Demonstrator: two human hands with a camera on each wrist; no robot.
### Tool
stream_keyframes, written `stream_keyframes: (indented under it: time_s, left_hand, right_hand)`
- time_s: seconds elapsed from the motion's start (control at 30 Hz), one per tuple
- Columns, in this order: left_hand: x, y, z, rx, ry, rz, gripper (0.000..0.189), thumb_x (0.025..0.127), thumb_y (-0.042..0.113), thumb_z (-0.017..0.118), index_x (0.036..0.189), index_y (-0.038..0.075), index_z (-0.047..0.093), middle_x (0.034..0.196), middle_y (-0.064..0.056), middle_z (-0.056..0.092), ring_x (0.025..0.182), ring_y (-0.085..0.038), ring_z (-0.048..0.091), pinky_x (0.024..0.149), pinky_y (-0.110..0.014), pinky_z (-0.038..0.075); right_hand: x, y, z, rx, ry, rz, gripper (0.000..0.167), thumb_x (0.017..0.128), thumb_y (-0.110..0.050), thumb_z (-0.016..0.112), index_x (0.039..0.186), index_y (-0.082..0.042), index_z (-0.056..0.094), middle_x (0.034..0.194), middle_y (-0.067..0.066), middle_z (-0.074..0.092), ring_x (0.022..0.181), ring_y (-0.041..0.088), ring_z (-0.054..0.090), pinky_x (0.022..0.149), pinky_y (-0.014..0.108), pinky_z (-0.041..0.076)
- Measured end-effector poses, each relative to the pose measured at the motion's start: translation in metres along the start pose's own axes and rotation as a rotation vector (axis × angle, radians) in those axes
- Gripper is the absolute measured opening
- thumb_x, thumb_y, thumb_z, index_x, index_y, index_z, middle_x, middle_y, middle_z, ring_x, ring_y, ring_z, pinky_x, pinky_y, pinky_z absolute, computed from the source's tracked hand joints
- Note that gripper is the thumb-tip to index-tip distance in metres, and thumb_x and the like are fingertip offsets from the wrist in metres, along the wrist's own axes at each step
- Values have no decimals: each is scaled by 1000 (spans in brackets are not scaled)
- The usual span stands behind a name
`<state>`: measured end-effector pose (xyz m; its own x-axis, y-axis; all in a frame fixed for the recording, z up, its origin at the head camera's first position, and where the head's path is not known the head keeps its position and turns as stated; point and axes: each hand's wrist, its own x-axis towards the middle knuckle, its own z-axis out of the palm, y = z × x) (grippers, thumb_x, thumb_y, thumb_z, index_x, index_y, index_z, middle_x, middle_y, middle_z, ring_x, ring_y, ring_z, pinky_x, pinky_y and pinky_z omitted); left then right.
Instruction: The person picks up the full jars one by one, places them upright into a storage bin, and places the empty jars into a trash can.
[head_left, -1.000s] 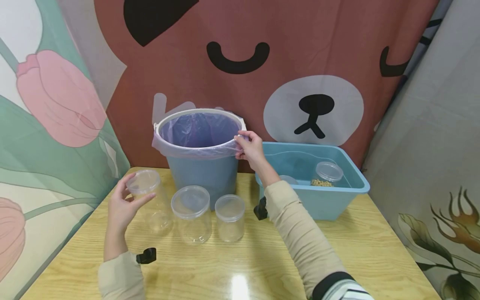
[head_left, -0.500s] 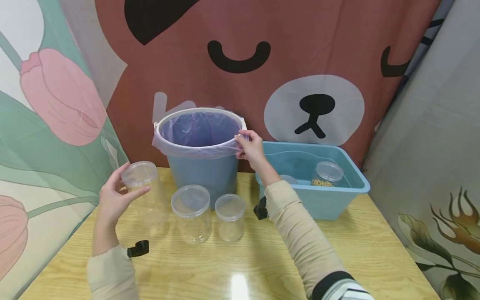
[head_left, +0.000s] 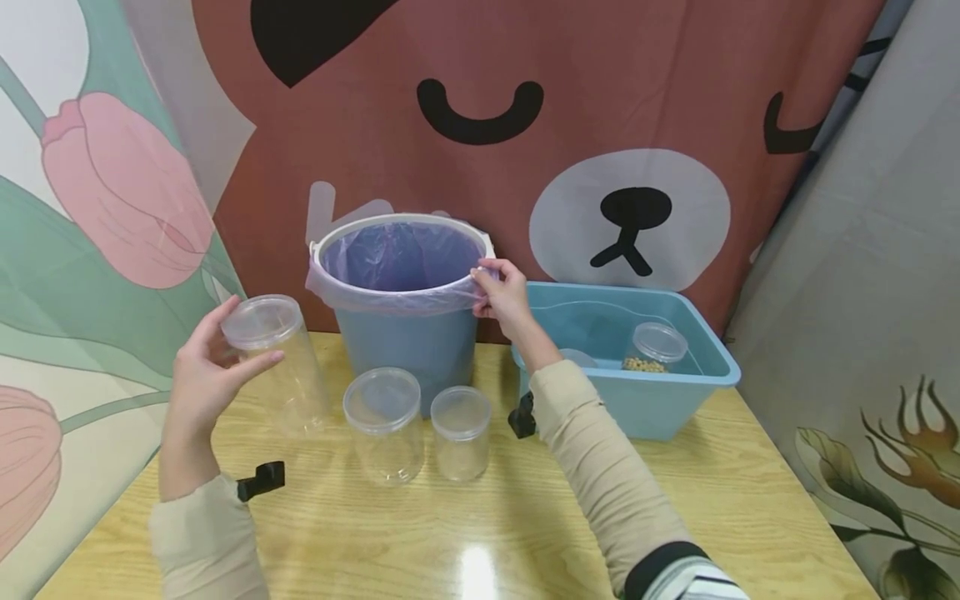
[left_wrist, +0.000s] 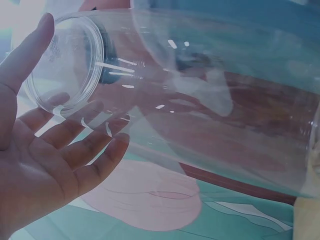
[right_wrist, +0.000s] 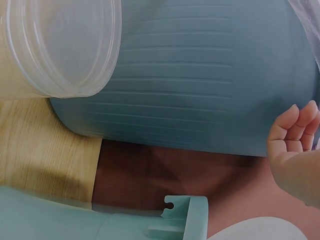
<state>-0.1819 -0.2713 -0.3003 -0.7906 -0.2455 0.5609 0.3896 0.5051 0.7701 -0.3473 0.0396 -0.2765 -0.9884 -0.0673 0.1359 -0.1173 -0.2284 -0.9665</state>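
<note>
My left hand (head_left: 206, 371) grips a tall clear plastic jar (head_left: 288, 383) near its lid, thumb on one side and fingers on the other. In the left wrist view the jar (left_wrist: 200, 100) stretches sideways across the picture, with nothing visible inside. The right hand (head_left: 501, 293) pinches the rim of a blue trash bin (head_left: 405, 346), where a thin purple bag (head_left: 375, 304) folds over the white ring. Only part of this hand (right_wrist: 297, 145) enters the right wrist view. Two lidded clear jars, one wider (head_left: 384, 429) and one smaller (head_left: 461, 437), stand before the bin.
Right of the bin sits a light blue tub (head_left: 622, 408), its wall close to my right forearm. Inside it is a lidded jar (head_left: 656, 346) with yellowish grains. Printed cloth (head_left: 480, 192) hangs behind the wooden table (head_left: 420, 542).
My left hand has moved left and toward the back, taking the tall jar away from the wider jar. The right hand stays at the bin's rim.
</note>
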Motion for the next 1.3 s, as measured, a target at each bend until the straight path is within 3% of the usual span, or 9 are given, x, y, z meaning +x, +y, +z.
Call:
stream_keyframes:
  time_s: [0.23,0.53,0.8,1.13,1.3]
  left_hand:
    - [8,18,-7,-76,-1,16,80,70,-8,71,138,14,36,106,8,52,85,-4,53,67,-10,42]
    - [24,40,-12,-48,-24,44,81,71,-5,71,139,17,33,105,7,53,80,-3,56,64,-11,44]
    - [33,56,-13,-370,-61,75,81,67,-16,68,137,9,35,103,0,57,76,-7,59,64,-12,46]
    - [44,78,-16,-573,-101,85,83,69,-22,62,139,9,31,112,-7,54,87,-13,57,71,-15,46]
    - [50,89,-14,-611,-121,72,83,69,-22,62,139,9,30,114,-9,53,90,-14,58,73,-16,46]
  right_hand:
    - [-1,-1,-2,-19,9,11,38,85,-9,60,119,2,47,60,5,45,38,11,41,41,25,42]
    - [0,-3,-3,-9,16,2,38,85,-8,60,119,2,47,60,5,46,38,11,40,40,24,41]
    - [-1,-3,-4,-19,15,8,37,85,-9,60,119,1,48,60,5,45,39,11,40,41,24,41]
    - [-2,2,1,-10,0,-1,37,85,-10,60,119,0,48,60,5,44,37,12,41,40,24,41]
    - [-1,2,1,-7,6,1,37,85,-10,60,119,0,47,60,5,44,37,12,39,40,24,40]
